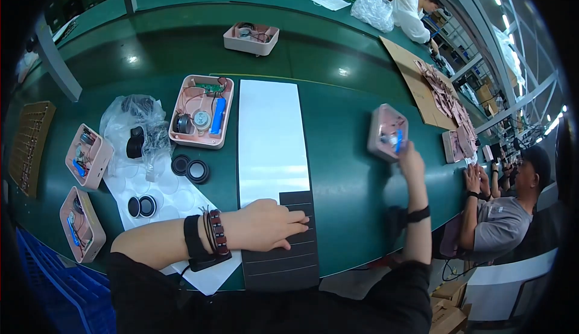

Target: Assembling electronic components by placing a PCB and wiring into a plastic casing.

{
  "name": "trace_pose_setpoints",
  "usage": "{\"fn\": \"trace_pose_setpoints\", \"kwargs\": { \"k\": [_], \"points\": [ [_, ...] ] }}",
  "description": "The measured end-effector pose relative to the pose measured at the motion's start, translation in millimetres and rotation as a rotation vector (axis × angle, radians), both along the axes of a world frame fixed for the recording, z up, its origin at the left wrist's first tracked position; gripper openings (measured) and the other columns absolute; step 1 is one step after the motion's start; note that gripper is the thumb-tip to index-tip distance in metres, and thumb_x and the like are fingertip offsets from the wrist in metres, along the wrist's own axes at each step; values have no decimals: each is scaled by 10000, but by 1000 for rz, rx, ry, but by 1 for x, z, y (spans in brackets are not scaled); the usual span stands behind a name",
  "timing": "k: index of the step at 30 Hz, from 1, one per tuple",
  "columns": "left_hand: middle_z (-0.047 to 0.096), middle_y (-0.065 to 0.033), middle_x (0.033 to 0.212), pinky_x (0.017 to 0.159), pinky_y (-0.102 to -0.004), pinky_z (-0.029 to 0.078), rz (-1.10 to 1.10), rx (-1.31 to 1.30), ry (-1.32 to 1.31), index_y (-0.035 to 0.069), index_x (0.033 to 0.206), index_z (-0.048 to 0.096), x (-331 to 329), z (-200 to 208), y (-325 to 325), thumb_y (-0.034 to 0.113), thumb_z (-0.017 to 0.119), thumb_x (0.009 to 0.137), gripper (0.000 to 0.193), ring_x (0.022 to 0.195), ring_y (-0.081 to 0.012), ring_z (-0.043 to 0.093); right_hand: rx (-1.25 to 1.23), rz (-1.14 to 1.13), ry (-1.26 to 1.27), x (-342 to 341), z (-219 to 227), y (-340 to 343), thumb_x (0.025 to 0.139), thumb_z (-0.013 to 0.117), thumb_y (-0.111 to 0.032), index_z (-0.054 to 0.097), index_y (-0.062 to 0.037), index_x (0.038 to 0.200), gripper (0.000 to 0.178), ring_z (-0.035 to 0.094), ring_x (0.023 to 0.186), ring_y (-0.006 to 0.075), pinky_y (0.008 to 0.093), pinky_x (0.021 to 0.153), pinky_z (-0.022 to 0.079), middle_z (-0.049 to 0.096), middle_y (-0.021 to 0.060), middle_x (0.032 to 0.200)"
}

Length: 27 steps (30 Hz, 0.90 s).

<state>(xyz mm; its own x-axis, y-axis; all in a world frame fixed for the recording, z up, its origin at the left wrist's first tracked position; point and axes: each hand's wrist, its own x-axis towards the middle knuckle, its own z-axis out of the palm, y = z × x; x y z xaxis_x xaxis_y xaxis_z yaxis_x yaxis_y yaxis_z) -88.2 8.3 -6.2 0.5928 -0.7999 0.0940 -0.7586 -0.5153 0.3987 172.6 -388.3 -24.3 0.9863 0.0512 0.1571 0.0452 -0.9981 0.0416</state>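
Note:
My left hand [268, 225] lies on a sheet of black strips [280, 264], its fingers stretched out to the right and slightly apart. A white backing sheet [271, 135] extends beyond it. On the right, my right hand [412, 166] grips the near edge of a pink speaker housing [386, 130], holding it over the green table; both are blurred a little. Another open pink housing [202, 112] sits left of the white sheet, with a blue battery, a round speaker, wires and a green circuit board inside.
Two pink housings [88, 156] [82, 225] stand at the left, near round black-rimmed parts [197, 171] and a clear plastic bag [136, 120]. One more housing [251, 38] is farther back. Cardboard with pink pieces [443, 92] lies at right, where a co-worker [500, 213] sits.

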Motion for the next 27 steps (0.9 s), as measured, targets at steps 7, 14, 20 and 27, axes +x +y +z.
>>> {"fn": "trace_pose_setpoints", "kwargs": {
  "k": [7, 14, 20, 27],
  "points": [
    [626, -1, 1119, 658, -337, 525, 85, -308, 195, 108, 1062, 648, 14, -23, 5, 260, 585, 916, 220, 822, -210, 655, -142, 213, -301, 3, 101, 180, 931, 523, -409, 476, -114, 1304, 478, 668, 836, 381, 494, 691, 524, 678, 181, 1018],
    [629, -3, 1041, 693, -358, 527, 74, -381, 200, 105, 1038, 651, 14, -31, 4, 243, 599, 899, 202, 855, -217, 654, -105, 936, -364, 43, 46, 385, 843, 648, -299, 560, -88, 1164, 394, 616, 1007, 290, 427, 775, 505, 624, 124, 1056],
    [604, -19, 1071, 705, -389, 522, 33, -355, 235, 108, 1054, 642, 11, -21, 8, 248, 662, 840, 256, 870, -242, 649, -286, 823, -507, 84, 21, 434, 748, 724, -233, 590, -82, 1037, 352, 586, 1064, 233, 395, 810, 472, 617, 75, 1045],
    [538, -24, 1172, 731, -356, 468, 31, -154, 103, 109, 1211, 573, -2, -8, 13, 269, 745, 751, 517, 955, -230, 592, -67, 1037, -597, 27, 53, 387, 740, 715, -130, 573, -90, 936, 245, 619, 886, 265, 411, 744, 415, 643, 47, 948]
  ]
}}
